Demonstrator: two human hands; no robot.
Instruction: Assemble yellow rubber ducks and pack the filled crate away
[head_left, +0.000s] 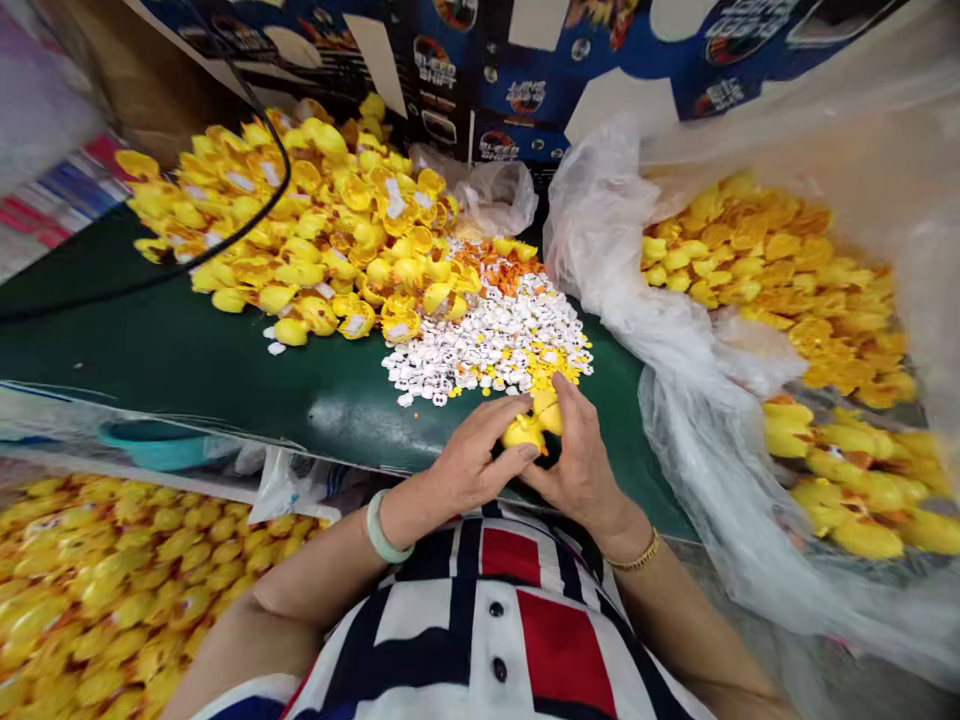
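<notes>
While yellow plastic pieces [523,432] are gripped between left hand [478,450] and right hand [583,462] near the front edge of the green tabletop [247,385], their joint axis is slanted far-right; bare surface is seen leftward, white black-dotted parts [480,335] heaped beyond.

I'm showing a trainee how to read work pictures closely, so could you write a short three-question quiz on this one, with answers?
1. True or false: the gold bracelet is on the same arm as the pale green bangle.

2. What do the left hand and right hand hold between them?
A) a black cable
B) yellow plastic toy parts
C) a turquoise basin

3. Fill in the blank: on the green tabletop, most of the small black-dotted parts just beyond the hands are ____ in colour.

Key:
1. False; the bangle is on the left arm, the bracelet on the right.
2. B
3. white
</notes>
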